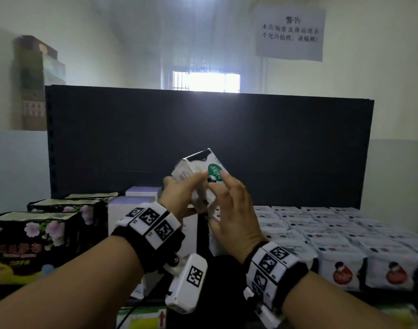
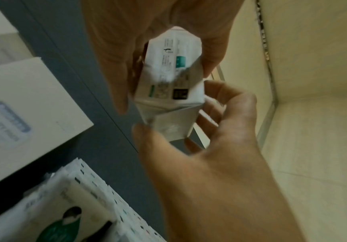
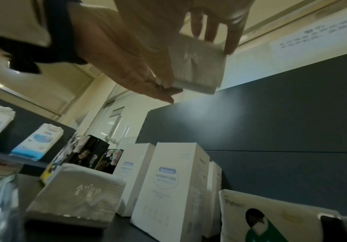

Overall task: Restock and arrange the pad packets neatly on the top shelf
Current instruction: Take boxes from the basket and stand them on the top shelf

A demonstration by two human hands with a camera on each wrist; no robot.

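I hold a white pad packet with a green round logo tilted in the air above the middle of the top shelf. My left hand grips its lower left end, thumb on the front. My right hand holds its right side with spread fingers. In the left wrist view the packet shows its printed side between my left hand and my right hand. The right wrist view has the packet under my right fingers.
White maternity pad boxes stand left of centre, black floral packets further left. Rows of white packets fill the right side. A dark back panel rises behind. A paper notice hangs on the wall.
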